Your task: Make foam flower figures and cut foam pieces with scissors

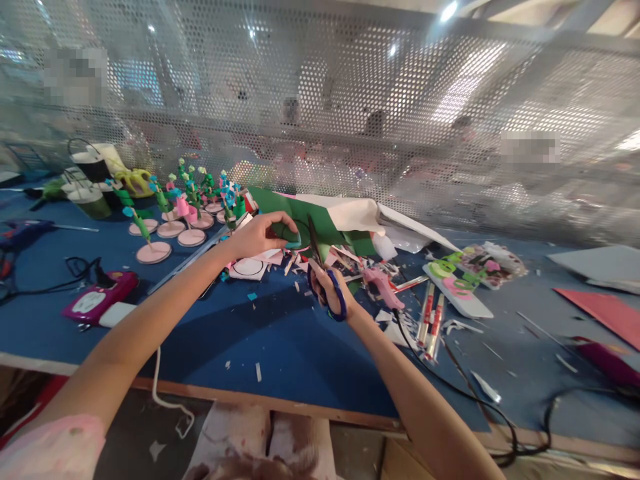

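My left hand [264, 235] pinches a green foam sheet [320, 225] that lies over the blue table [260, 340]. My right hand [334, 288] is closed through the blue handles of a pair of scissors [320, 267]. The scissor blades point up into the green sheet, just right of my left fingertips. White and pink paper scraps lie scattered under both hands.
Small foam flowers on pink round bases [173, 220] stand at the left. Farther left lie a magenta device [97, 298] and a blue glue gun [23, 232]. A pink glue gun [383, 287], its black cable, glue sticks [431, 313] and coloured sheets [605, 313] lie to the right. A perforated metal screen [350, 120] closes the back.
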Demonstrator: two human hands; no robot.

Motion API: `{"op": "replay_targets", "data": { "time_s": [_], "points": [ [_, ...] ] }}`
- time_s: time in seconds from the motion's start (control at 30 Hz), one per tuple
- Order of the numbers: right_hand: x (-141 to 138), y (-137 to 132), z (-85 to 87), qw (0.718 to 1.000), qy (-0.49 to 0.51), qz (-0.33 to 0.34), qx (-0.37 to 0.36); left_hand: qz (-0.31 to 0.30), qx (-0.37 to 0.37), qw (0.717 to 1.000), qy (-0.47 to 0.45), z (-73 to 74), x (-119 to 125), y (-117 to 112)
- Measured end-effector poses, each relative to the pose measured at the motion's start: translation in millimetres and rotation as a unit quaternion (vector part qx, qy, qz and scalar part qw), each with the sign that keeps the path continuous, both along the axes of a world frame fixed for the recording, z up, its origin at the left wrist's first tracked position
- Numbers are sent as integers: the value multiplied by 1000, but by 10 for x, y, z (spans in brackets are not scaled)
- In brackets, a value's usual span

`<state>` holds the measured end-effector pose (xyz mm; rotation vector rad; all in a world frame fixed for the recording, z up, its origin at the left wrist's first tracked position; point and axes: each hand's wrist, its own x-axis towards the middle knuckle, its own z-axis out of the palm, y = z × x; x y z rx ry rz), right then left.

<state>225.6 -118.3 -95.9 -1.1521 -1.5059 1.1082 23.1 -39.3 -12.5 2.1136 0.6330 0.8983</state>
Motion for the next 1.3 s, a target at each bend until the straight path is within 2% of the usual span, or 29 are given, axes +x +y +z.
{"op": "replay_targets", "data": {
  "time_s": [0.17,0.27,0.37,0.5,0.63,0.77,1.03,1.17,1.3],
  "points": [
    [-54,31,79,990,60,62,-110,75,91,989,91,0,-28,21],
    [-16,38,136,981,49,86,-168,89,121,980,129,24,-47,12],
    [31,27,181,977,19,86,-192,82,121,982,119,51,-61,7],
    [56,7,206,983,-8,56,-176,49,98,988,108,49,-102,64],
    [43,-6,186,988,12,68,-140,21,69,993,89,0,-157,176],
    [21,1,137,991,38,59,-110,38,45,994,88,-10,-155,192],
    [18,30,95,995,37,56,-76,82,68,990,88,28,-96,101],
    [4,12,124,996,26,50,-66,65,66,990,105,9,-103,108],
    [12,-4,123,999,-30,24,-22,41,40,995,82,-24,-99,128]
  ]
}}
